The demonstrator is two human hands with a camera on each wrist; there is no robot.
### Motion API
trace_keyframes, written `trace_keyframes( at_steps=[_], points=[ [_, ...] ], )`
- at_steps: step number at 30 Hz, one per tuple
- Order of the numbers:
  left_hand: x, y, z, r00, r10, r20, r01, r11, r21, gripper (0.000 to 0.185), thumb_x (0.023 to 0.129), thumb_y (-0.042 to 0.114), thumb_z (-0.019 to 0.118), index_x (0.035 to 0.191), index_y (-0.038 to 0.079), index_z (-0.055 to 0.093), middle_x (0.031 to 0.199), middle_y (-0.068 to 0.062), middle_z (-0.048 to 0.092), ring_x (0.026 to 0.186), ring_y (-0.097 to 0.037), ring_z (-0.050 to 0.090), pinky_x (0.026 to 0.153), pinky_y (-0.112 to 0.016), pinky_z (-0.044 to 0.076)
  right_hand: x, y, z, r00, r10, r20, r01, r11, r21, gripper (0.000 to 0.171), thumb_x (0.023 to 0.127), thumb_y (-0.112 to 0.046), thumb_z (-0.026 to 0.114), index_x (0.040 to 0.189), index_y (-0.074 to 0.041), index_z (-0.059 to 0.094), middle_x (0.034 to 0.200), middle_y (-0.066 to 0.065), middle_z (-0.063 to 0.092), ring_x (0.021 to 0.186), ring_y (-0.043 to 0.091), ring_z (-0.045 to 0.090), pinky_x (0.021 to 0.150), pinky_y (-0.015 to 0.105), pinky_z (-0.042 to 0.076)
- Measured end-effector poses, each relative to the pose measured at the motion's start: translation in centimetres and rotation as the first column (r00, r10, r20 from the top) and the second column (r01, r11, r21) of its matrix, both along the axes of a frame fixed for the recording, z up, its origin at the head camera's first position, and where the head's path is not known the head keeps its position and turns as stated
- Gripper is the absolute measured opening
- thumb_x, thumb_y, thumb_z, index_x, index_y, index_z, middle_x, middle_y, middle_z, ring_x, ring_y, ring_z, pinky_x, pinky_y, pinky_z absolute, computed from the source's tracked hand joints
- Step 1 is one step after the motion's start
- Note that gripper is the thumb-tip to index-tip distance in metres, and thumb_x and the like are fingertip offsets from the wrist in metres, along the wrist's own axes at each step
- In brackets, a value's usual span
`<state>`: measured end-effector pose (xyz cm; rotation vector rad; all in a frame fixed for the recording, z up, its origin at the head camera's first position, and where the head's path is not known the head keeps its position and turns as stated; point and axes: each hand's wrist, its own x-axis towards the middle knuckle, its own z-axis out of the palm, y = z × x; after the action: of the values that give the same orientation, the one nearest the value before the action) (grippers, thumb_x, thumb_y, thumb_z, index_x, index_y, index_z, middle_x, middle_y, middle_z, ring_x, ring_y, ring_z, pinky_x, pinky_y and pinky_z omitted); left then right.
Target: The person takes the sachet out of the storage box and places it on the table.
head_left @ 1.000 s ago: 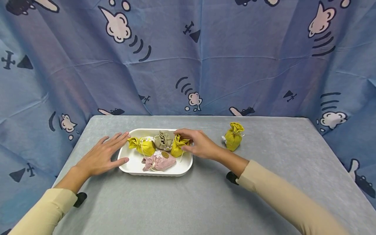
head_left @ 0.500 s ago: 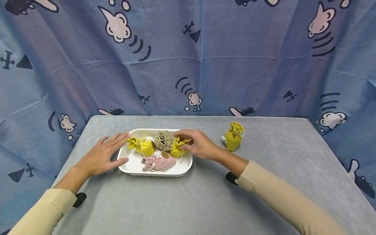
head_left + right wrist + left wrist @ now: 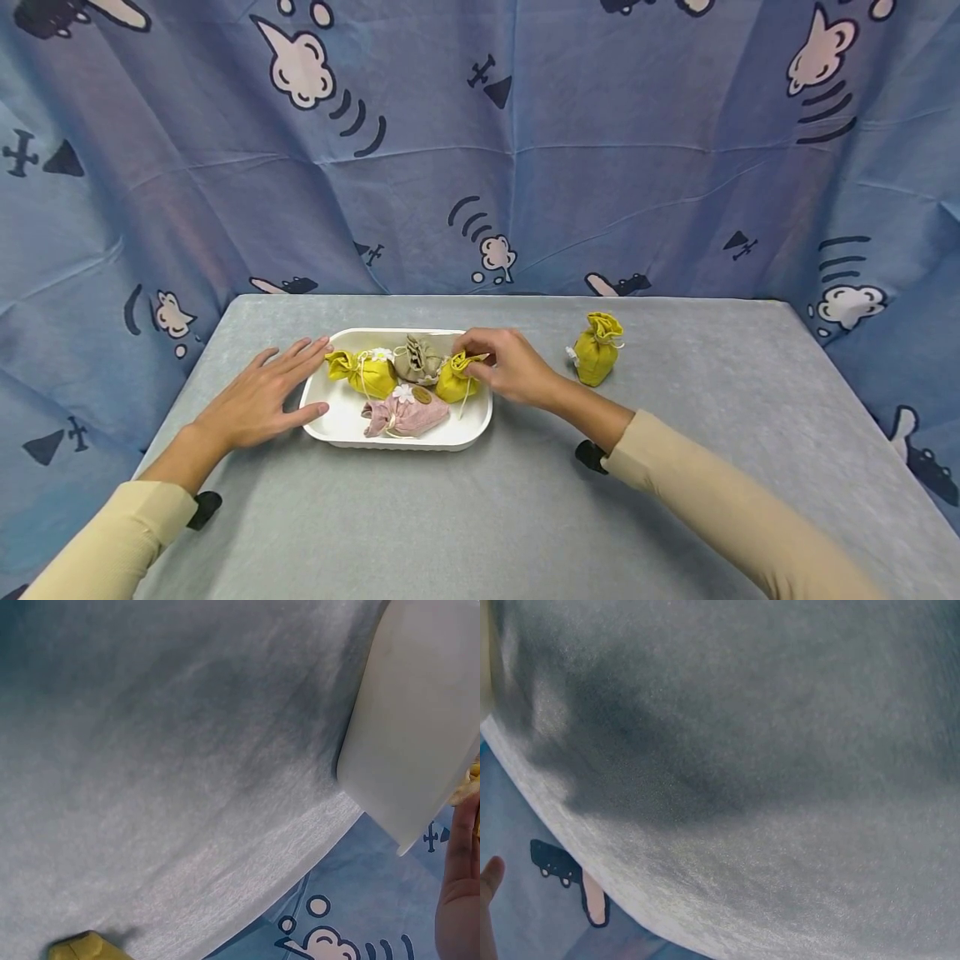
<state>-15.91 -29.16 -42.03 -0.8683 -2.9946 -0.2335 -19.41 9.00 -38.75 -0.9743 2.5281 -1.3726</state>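
A white tray [image 3: 322,417] holds several small drawstring pouches. My left hand [image 3: 258,404] lies spread at the tray's left rim, fingertips right at the edge near a yellow pouch [image 3: 378,379] that lies on its side. At the tray's right end my right hand [image 3: 513,367] pinches the gathered top of a second yellow pouch [image 3: 453,385] between thumb and fingers. Between these two sits a grey-beige pouch [image 3: 417,360]. In front lies a pink pouch [image 3: 408,414] with a white flower and a round tag. In the right wrist view, part of my right hand [image 3: 459,900] shows beyond the tray wall.
Another yellow pouch [image 3: 596,354] stands upright on the grey-covered table [image 3: 480,525], to the right of the tray and behind my right forearm. A blue patterned curtain [image 3: 420,108] hangs behind the table and along both sides.
My right fingers have shifted slightly to the right at the top of the yellow pouch, and its neck leans a little that way. My left hand and the tray have stayed in place.
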Motion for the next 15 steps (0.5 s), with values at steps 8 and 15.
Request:
trace_keyframes(
  at_steps=[8, 15],
  points=[
    [-0.1, -0.1, -0.1, 1.0, -0.005, -0.004, 0.005, 1.0, -0.002, 0.083, 0.093, 0.056, 0.058, 0.158, 0.012, 0.03, 0.164, -0.007, 0.024, 0.147, -0.037, 0.027, 0.112, -0.066, 0.022, 0.2, 0.1, 0.4, 0.999, -0.032, 0.003, 0.032, 0.999, 0.003, 0.019, 0.085, 0.009, 0.07, 0.099, -0.002, 0.073, 0.1, 0.009, 0.074, 0.092, 0.019, 0.07, 0.077, 0.023, 0.057],
    [-0.1, -0.1, -0.2, 1.0, 0.003, 0.009, -0.003, 1.0, -0.005, 0.083, 0.093, 0.058, 0.057, 0.158, 0.013, 0.03, 0.164, -0.006, 0.023, 0.148, -0.036, 0.025, 0.113, -0.066, 0.02, 0.2, 0.3, 1.1, 1.0, -0.029, -0.008, 0.029, 1.0, -0.009, 0.017, 0.085, 0.01, 0.07, 0.098, 0.0, 0.074, 0.1, 0.011, 0.074, 0.097, 0.023, 0.071, 0.083, 0.024, 0.057]
  ],
)
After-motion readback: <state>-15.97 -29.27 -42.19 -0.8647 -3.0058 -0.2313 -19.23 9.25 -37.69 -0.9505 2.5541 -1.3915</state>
